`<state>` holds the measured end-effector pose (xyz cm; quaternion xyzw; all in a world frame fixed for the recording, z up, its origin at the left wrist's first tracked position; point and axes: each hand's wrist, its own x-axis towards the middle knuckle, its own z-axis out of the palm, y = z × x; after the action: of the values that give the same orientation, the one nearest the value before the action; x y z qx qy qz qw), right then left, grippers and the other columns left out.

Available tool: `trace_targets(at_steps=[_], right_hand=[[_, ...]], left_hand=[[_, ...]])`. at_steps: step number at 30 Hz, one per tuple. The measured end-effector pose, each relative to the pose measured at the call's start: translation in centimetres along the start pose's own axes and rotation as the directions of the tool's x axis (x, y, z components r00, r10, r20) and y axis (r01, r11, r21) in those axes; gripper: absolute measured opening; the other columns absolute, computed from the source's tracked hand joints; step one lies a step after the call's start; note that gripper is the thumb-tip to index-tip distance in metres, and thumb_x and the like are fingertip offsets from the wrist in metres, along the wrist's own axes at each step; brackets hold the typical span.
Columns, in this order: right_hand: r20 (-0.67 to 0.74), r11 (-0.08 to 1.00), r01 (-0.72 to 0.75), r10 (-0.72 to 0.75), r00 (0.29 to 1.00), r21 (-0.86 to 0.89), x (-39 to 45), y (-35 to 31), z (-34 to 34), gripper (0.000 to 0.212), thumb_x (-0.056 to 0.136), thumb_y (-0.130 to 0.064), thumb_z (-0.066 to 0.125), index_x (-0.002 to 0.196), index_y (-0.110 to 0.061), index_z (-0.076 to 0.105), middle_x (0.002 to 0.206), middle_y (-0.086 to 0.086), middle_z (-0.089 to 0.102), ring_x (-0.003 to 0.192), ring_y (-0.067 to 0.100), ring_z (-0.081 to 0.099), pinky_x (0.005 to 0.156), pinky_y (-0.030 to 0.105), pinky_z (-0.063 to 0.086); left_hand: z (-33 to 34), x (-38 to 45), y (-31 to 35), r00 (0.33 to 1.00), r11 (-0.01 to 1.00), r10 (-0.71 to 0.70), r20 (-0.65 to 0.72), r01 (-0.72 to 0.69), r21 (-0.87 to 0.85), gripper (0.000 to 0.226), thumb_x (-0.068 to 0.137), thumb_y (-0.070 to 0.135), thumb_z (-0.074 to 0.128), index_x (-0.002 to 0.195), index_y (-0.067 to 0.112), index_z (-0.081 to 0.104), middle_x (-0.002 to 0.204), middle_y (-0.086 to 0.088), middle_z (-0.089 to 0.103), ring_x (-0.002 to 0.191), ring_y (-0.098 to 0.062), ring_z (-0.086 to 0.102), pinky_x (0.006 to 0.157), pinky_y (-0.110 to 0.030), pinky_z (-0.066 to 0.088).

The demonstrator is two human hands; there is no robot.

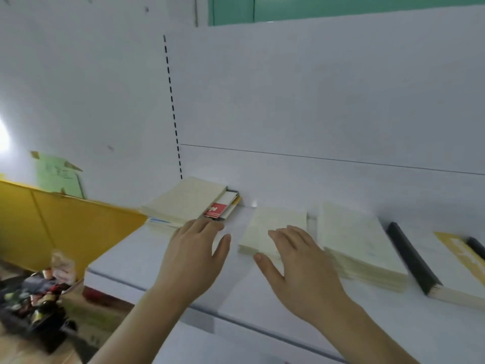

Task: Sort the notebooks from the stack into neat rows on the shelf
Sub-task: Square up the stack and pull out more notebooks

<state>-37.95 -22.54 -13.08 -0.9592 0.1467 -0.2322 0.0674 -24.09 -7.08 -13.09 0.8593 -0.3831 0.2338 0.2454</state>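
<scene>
While both hands hover low over the white shelf point(162, 261), nothing is gripped. The left hand point(193, 254) has its fingers straight and close together, thumb splayed out, with the fingertips at the near edge of the leaning stack point(183, 203), which sits left of the small cream pile point(273, 227) and against the back wall. A red-and-white notebook point(219, 210) pokes out of that stack's right side. The right hand point(299, 264) lies flat, fingers loosely spread, over the near part of the small cream pile; whether it presses down cannot be told. Right of the pile sits a taller cream pile point(359, 248), and further right a black-spined book point(412, 261) and a yellow-covered one point(456, 256).

The notebooks look thin, light and bendy, with smooth covers likely to slide. Probably best to pinch a few together by the near short edge, thumb on top, fingers beneath.
</scene>
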Motion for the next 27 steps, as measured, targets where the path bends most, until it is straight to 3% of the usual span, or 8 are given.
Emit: trace_targets(at_steps=[3,7,10,15,19,22,24,27], right_hand=[[0.042,0.997,-0.033,0.029,0.999,0.076,2.0,-4.5,2.0,0.068,0.096,-0.064,0.021,0.146,-0.022,0.04,0.142,-0.008,0.047,0.136,0.011,0.033,0.112,0.024,0.029],[0.071,0.991,-0.094,0.087,0.994,0.098,5.8,-7.7,4.4,0.059,0.099,-0.059,0.03,0.143,-0.021,0.042,0.138,-0.007,0.05,0.13,0.014,0.04,0.106,0.028,0.037],[0.048,0.98,-0.147,0.141,0.989,0.138,9.4,-8.5,6.2,0.049,0.097,-0.058,0.034,0.124,-0.023,0.055,0.116,-0.006,0.059,0.111,0.017,0.051,0.09,0.032,0.047],[0.036,0.967,-0.2,0.197,0.98,0.16,14.9,-8.4,8.6,0.041,0.094,-0.058,0.037,0.089,-0.022,0.056,0.087,-0.004,0.056,0.085,0.019,0.054,0.069,0.035,0.046],[0.132,0.942,-0.295,0.276,0.952,0.159,17.8,-8.5,9.8,0.05,0.092,-0.062,0.038,0.069,-0.018,0.049,0.073,-0.001,0.057,0.072,0.02,0.058,0.058,0.032,0.041],[0.161,0.933,-0.356,0.344,0.925,0.051,19.2,-8.9,10.4,0.053,0.09,-0.066,0.039,0.072,-0.017,0.049,0.071,0.002,0.055,0.075,0.024,0.061,0.058,0.031,0.04],[0.151,0.922,-0.386,0.385,0.91,-0.027,19.4,-9.1,10.5,0.052,0.089,-0.067,0.044,0.081,-0.017,0.056,0.077,0.002,0.058,0.081,0.024,0.062,0.059,0.03,0.041],[0.143,0.868,-0.485,0.47,0.871,0.105,19.7,-8.9,9.9,0.041,0.084,-0.061,0.06,0.088,-0.02,0.064,0.08,-0.004,0.064,0.076,0.019,0.06,0.052,0.027,0.036]], left_hand=[[-1.2,0.5,-4.9,0.998,0.997,-0.067,0.02,0.066,0.025,0.021,0.096,0.027,0.063,0.11,0.015,0.072,0.109,0.0,0.072,0.101,-0.024,0.067,0.083,-0.037,0.053],[-0.9,2.2,-9.9,0.991,0.991,-0.129,0.043,0.127,0.036,0.032,0.1,0.028,0.055,0.124,0.011,0.067,0.122,-0.005,0.069,0.115,-0.03,0.061,0.093,-0.042,0.052],[0.1,4.7,-12.4,0.986,0.985,-0.151,0.064,0.145,0.088,0.041,0.1,0.033,0.052,0.133,0.009,0.061,0.135,-0.01,0.061,0.126,-0.033,0.054,0.101,-0.045,0.048],[1.9,9.0,-14.9,0.952,0.955,-0.246,0.181,0.206,0.214,0.069,0.101,0.06,0.027,0.152,0.014,0.034,0.16,-0.012,0.03,0.15,-0.029,0.021,0.12,-0.042,0.022],[3.2,9.6,-15.9,0.944,0.949,-0.208,0.256,0.131,0.287,0.099,0.081,0.078,-0.004,0.141,0.017,0.045,0.15,-0.011,0.043,0.144,-0.029,0.032,0.12,-0.042,0.023],[3.5,9.4,-16.1,0.961,0.973,-0.147,0.236,0.097,0.21,0.084,0.085,0.077,0.01,0.118,0.022,0.064,0.122,-0.009,0.06,0.126,-0.032,0.049,0.109,-0.044,0.038],[3.3,9.4,-16.3,0.969,0.988,-0.124,0.212,0.1,0.121,0.071,0.087,0.072,0.022,0.115,0.025,0.068,0.111,-0.008,0.06,0.117,-0.032,0.053,0.1,-0.043,0.045],[2.7,10.3,-18.0,0.968,0.99,-0.13,0.214,0.139,-0.023,0.044,0.095,0.055,0.045,0.118,0.025,0.067,0.112,-0.002,0.062,0.115,-0.027,0.054,0.096,-0.038,0.045]])
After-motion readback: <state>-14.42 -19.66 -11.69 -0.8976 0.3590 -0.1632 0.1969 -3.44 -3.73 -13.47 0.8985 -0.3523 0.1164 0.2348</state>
